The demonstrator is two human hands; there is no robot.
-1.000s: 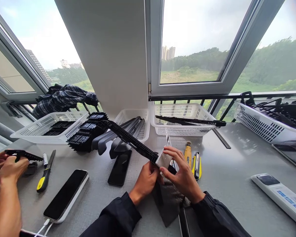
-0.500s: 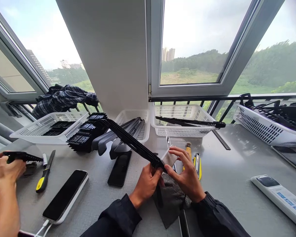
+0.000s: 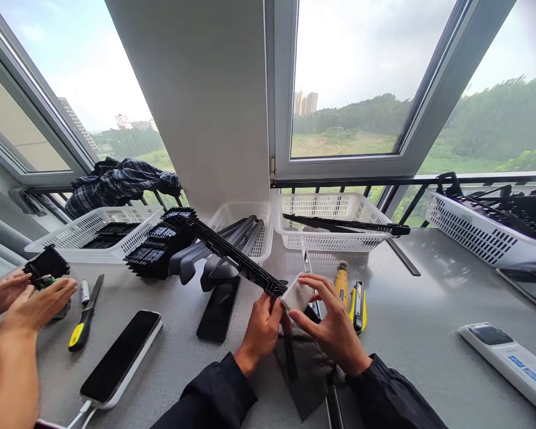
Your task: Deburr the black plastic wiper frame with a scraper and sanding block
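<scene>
- Over bench (image 3: 411, 333): our L hand (image 3: 259, 330), fingers wrapped, grips blk strip (image 3: 232, 253), near end; R hand (image 3: 333, 325), fingers part-curled, pinches wht block (image 3: 296, 293) there.
- We judge step as block-to-strip work; next move prob. needs steady L grip.
- Wht device (image 3: 502, 351), far R: blue lettering (image 3: 524, 368) we can't read.

No wording could be read with certainty. A row of bold blue characters (image 3: 530, 370) stood on the white device (image 3: 509, 363) at the right of the table (image 3: 411, 339), running lengthwise along the pale casing beyond its dark window (image 3: 490, 333); slanted and blurred, they could not be spelled out. Any print on the small white tube (image 3: 85, 292) at the left, or on the yellow cutter (image 3: 358, 307), was too small to make out.
</scene>
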